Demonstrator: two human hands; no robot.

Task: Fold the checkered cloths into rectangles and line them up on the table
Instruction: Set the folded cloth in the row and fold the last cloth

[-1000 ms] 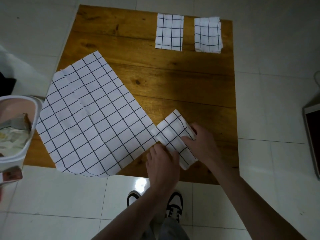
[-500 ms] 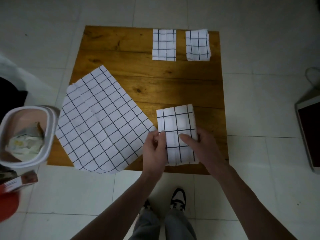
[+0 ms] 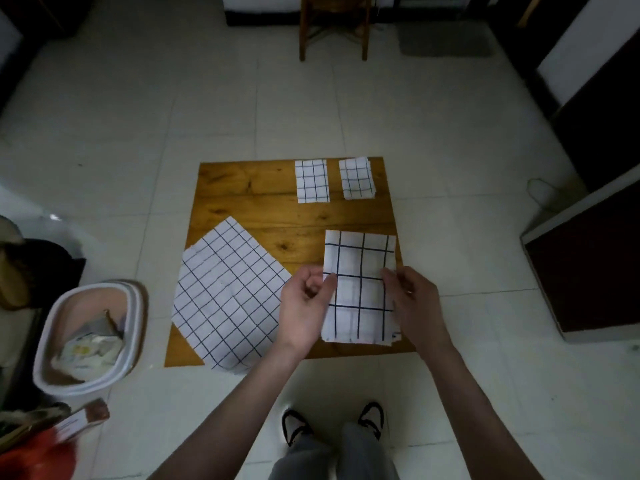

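Note:
A folded checkered cloth (image 3: 358, 285), white with dark lines, is held up above the near right part of the low wooden table (image 3: 263, 202). My left hand (image 3: 306, 310) pinches its left edge and my right hand (image 3: 414, 303) pinches its right edge. Two folded checkered rectangles lie side by side at the table's far edge, one on the left (image 3: 311, 181) and one on the right (image 3: 356, 178). A large flat checkered cloth (image 3: 227, 299) lies askew over the table's near left corner, overhanging the edge.
A white bin (image 3: 90, 334) with rubbish stands on the tiled floor to the left. A wooden chair (image 3: 334, 26) stands beyond the table. Dark furniture (image 3: 588, 268) is at the right. My shoes (image 3: 332, 420) are close to the table's near edge.
The folded cloth has been lifted off the table and moved right, held at both side edges. The camera has pulled back and up, showing more of the room.

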